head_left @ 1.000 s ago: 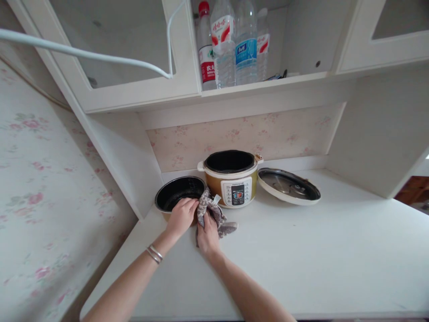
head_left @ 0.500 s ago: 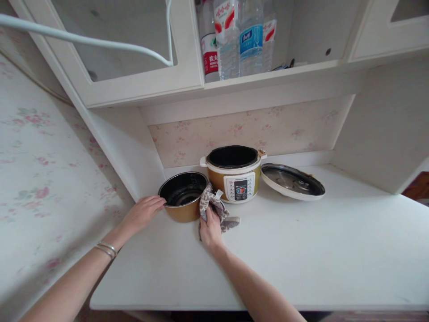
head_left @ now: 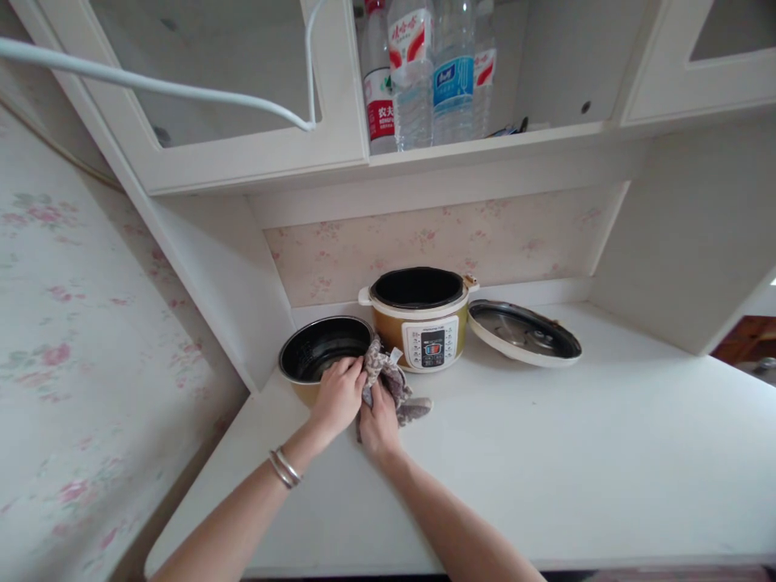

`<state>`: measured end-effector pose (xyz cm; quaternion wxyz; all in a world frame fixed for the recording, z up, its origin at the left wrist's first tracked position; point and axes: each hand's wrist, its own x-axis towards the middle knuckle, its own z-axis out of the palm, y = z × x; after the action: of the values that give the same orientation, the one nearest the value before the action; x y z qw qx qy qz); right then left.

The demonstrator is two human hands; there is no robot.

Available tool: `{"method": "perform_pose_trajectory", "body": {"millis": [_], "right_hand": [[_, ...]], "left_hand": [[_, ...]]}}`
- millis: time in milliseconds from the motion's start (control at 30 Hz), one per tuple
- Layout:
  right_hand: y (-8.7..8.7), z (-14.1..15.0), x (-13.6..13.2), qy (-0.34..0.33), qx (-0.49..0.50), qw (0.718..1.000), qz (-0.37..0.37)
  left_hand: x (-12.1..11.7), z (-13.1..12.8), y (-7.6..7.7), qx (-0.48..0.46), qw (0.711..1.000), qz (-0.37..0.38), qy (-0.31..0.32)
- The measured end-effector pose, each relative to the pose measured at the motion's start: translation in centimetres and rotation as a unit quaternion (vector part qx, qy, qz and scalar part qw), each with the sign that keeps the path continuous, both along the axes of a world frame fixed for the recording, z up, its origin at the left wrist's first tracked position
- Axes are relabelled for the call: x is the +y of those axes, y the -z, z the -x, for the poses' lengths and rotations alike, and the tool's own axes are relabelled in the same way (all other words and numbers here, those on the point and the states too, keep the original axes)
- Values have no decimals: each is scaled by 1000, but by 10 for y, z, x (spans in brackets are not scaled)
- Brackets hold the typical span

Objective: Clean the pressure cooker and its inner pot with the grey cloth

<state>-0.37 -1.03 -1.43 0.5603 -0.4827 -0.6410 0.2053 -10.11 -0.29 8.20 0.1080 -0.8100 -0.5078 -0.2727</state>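
Note:
My left hand [head_left: 340, 394] is closed over the front right rim of a gold rice-cooker inner pot [head_left: 327, 330] with a black inside. Its fingertips reach the edge of a grey-brown patterned cloth [head_left: 397, 384]. Bunched up, that cloth is in the grip of my right hand [head_left: 381, 420], pressed against the pot's right side. Just behind and to the right stands the gold and white cooker body [head_left: 391, 330], its top uncovered. Its round lid [head_left: 515, 349] lies with the inner side up, at the right of the body.
A white cabinet top [head_left: 546, 469] carries everything. Overhead, several plastic bottles [head_left: 412, 89] stand on a shelf. A white cable [head_left: 182, 85] hangs across the upper left. Side panels [head_left: 679, 242] close in the recess.
My left hand has moved right, from the pot's left rim to its front right beside the cloth. Markings inside the pot have shifted left, so it appears turned. My right hand keeps the cloth there.

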Motion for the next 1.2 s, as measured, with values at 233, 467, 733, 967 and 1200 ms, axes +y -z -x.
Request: {"method": "perform_pose_trajectory", "body": {"millis": [233, 467, 733, 967, 1200], "right_hand": [[-4, -3, -2, -2, 2, 1000, 11], [-3, -1, -2, 0, -20, 1000, 21], [-2, 1, -2, 16, -20, 1000, 14], [-2, 1, -1, 12, -22, 1000, 2], [-3, -2, -1, 3, -28, 1000, 7]], "left_hand": [[-3, 72, -24, 12, 996, 26, 86], [8, 176, -38, 137, 983, 79, 89], [6, 131, -19, 62, 990, 28, 120], [-2, 40, -3, -36, 999, 8, 36], [2, 49, -14, -71, 993, 28, 94]]}}
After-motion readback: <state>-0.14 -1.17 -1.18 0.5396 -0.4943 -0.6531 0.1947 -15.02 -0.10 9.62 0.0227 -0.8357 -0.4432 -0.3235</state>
